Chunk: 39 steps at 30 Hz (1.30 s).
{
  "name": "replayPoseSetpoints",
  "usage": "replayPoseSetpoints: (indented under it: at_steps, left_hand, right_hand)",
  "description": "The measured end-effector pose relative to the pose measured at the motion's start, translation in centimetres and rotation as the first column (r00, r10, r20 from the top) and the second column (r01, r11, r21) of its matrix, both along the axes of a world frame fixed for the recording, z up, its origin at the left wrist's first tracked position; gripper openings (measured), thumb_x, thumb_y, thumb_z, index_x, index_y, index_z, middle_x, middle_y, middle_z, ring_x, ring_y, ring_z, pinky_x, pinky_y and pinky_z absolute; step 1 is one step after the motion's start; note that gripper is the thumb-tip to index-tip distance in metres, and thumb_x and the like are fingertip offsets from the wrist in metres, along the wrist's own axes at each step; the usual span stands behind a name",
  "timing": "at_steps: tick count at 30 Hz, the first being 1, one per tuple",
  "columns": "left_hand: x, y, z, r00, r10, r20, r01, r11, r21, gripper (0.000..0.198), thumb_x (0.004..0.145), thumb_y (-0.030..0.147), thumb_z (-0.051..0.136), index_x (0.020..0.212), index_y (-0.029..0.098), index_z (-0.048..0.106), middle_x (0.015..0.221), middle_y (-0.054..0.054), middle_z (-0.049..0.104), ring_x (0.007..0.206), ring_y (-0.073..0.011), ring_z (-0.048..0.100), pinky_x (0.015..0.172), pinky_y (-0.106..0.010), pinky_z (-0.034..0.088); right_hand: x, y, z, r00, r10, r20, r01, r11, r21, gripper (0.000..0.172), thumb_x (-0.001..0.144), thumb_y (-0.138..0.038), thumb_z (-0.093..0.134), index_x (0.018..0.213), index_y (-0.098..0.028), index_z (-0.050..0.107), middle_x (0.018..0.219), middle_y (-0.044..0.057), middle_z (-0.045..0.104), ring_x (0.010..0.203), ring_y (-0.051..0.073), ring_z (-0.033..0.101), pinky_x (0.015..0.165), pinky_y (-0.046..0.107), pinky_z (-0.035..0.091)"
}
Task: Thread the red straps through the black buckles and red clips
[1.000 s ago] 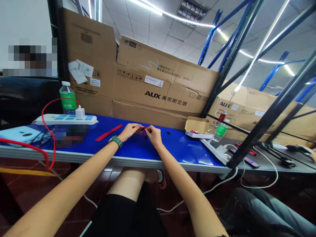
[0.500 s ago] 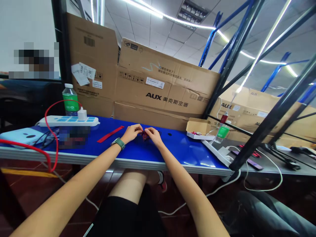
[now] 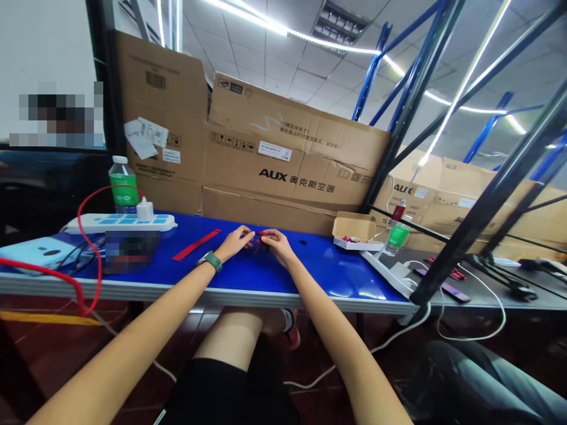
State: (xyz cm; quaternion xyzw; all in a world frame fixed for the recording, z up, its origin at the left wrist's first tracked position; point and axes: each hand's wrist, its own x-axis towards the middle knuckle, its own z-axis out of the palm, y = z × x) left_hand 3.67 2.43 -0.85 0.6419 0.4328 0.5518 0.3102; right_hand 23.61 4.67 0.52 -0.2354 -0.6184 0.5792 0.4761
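Observation:
My left hand point(image 3: 238, 242), with a green-banded watch point(image 3: 212, 260) at its wrist, is closed with thumb and fingertips pinched together. Facing it, my right hand point(image 3: 277, 244) pinches a small red piece point(image 3: 261, 233) with a thin strand hanging below. The fingers of both hands meet around this piece, and much of it is hidden; its kind cannot be made out. A flat red strip point(image 3: 197, 245) lies on the blue tabletop point(image 3: 252, 277) left of my hands. A small black bit point(image 3: 303, 242) rests to their right.
An open cardboard box point(image 3: 358, 243) with small items stands at the right. Behind the table rise large cardboard panels point(image 3: 283, 159). On the left are a power strip point(image 3: 97, 223), a bottle point(image 3: 124, 186) and a red cable point(image 3: 82, 289). A dark metal post point(image 3: 447, 242) bounds the right side.
The red piece between my hands has been turned or lifted, and now shows as a thinner shape. My fingers have shifted slightly around it. The view has tilted a little.

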Motion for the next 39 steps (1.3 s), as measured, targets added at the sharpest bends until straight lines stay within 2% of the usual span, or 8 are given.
replayPoseSetpoints:
  at_steps: [4, 9, 14, 18, 24, 28, 32, 39]
  left_hand:
    - [0.3, -0.4, 0.1, 0.986, -0.155, -0.058, 0.155, 0.988, -0.009, 0.057, 0.067, 0.059, 0.081, 0.1, 0.015, 0.069, 0.101, -0.011, 0.076, 0.089, -0.0257, 0.073, 0.081, -0.037, 0.058]
    - [0.1, -0.4, 0.2, 0.988, -0.151, -0.041, 0.152, 0.988, 0.031, 0.057, 0.064, 0.054, 0.085, 0.103, 0.014, 0.073, 0.102, -0.012, 0.078, 0.094, -0.0278, 0.072, 0.087, -0.04, 0.057]
    - [-0.2, 0.1, 0.0, 0.981, -0.123, -0.148, 0.133, 0.99, 0.056, 0.048, 0.069, 0.056, 0.08, 0.094, 0.015, 0.077, 0.096, -0.011, 0.079, 0.092, -0.029, 0.073, 0.089, -0.041, 0.056]
    - [0.1, 0.1, -0.1, 0.967, -0.144, -0.212, 0.161, 0.985, 0.062, 0.048, 0.069, 0.055, 0.08, 0.096, 0.016, 0.077, 0.097, -0.01, 0.079, 0.09, -0.0282, 0.073, 0.087, -0.04, 0.056]
    - [0.0, -0.1, 0.0, 0.973, -0.067, -0.222, 0.09, 0.991, 0.095, 0.045, 0.072, 0.056, 0.078, 0.092, 0.016, 0.076, 0.092, -0.009, 0.078, 0.087, -0.0262, 0.072, 0.082, -0.035, 0.056]
    - [0.0, -0.3, 0.4, 0.985, -0.063, -0.163, 0.082, 0.99, 0.113, 0.044, 0.076, 0.056, 0.074, 0.094, 0.016, 0.076, 0.094, -0.009, 0.078, 0.087, -0.0255, 0.072, 0.082, -0.035, 0.056]
    - [0.1, -0.5, 0.8, 0.994, -0.056, -0.09, 0.066, 0.991, 0.115, 0.045, 0.075, 0.055, 0.074, 0.095, 0.015, 0.076, 0.093, -0.01, 0.078, 0.086, -0.0254, 0.072, 0.082, -0.036, 0.057]
    - [-0.1, -0.3, 0.9, 0.996, -0.064, -0.065, 0.074, 0.984, 0.16, 0.047, 0.074, 0.053, 0.076, 0.101, 0.015, 0.077, 0.102, -0.012, 0.078, 0.096, -0.0281, 0.072, 0.093, -0.042, 0.055]
  right_hand:
    - [0.0, 0.1, -0.2, 0.998, -0.059, 0.03, 0.056, 0.993, 0.099, 0.052, 0.061, -0.038, 0.088, 0.104, -0.023, 0.064, 0.097, 0.002, 0.074, 0.086, 0.017, 0.069, 0.082, 0.03, 0.052]
    - [-0.1, 0.1, -0.2, 0.986, -0.1, 0.135, 0.064, 0.966, 0.251, 0.043, 0.065, -0.04, 0.085, 0.1, -0.021, 0.068, 0.098, 0.003, 0.074, 0.094, 0.018, 0.068, 0.092, 0.033, 0.049]
    - [-0.3, 0.7, -0.3, 0.973, -0.161, 0.166, 0.091, 0.927, 0.364, 0.039, 0.072, -0.044, 0.08, 0.102, -0.021, 0.071, 0.104, 0.005, 0.074, 0.096, 0.019, 0.068, 0.093, 0.035, 0.051]
    - [-0.2, 0.5, -0.2, 0.969, -0.192, 0.158, 0.102, 0.886, 0.452, 0.041, 0.074, -0.044, 0.079, 0.108, -0.022, 0.07, 0.105, 0.007, 0.075, 0.099, 0.021, 0.07, 0.092, 0.036, 0.052]
    - [-0.2, 0.0, 0.1, 0.967, -0.209, 0.146, 0.117, 0.874, 0.472, 0.038, 0.075, -0.047, 0.079, 0.104, -0.022, 0.071, 0.1, 0.006, 0.076, 0.092, 0.021, 0.072, 0.086, 0.034, 0.056]
    - [-0.2, 0.3, 0.0, 0.957, -0.258, 0.134, 0.175, 0.88, 0.442, 0.037, 0.081, -0.052, 0.071, 0.102, -0.022, 0.074, 0.097, 0.006, 0.076, 0.087, 0.021, 0.071, 0.079, 0.032, 0.058]
    - [-0.1, 0.7, -0.2, 0.954, -0.253, 0.159, 0.161, 0.885, 0.438, 0.039, 0.079, -0.054, 0.072, 0.096, -0.02, 0.076, 0.09, 0.006, 0.076, 0.083, 0.021, 0.071, 0.08, 0.033, 0.058]
    - [0.0, 0.1, 0.1, 0.952, -0.246, 0.181, 0.139, 0.877, 0.46, 0.036, 0.076, -0.052, 0.075, 0.089, -0.019, 0.077, 0.089, 0.007, 0.077, 0.081, 0.023, 0.072, 0.08, 0.035, 0.057]
